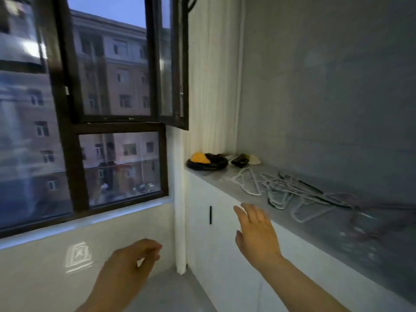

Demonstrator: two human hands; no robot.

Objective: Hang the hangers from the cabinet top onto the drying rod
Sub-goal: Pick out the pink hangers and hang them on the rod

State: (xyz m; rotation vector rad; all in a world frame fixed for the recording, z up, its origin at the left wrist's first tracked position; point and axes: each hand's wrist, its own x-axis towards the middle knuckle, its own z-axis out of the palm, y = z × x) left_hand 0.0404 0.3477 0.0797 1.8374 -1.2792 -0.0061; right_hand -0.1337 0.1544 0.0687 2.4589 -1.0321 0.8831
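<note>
Both empty, right hand (pixel 258 233) spread, left hand (pixel 132 260) loosely curled, hangers (pixel 281 190) near black bundle (pixel 208 165)

A dark-framed window (pixel 117 126) is standing ajar, a white curtain (pixel 211 75) is hanging beside it, and a black-and-yellow bundle (pixel 208 162) is lying below the curtain.

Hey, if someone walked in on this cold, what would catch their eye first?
The big dark-framed window fills the left, one pane swung open, with a building outside. On the right, a tangle of hangers lies on the grey cabinet top, with a yellow and black bundle at its far end. The right hand hovers open just short of the hangers, and the left hand hangs loosely curled lower down, holding nothing.
</note>
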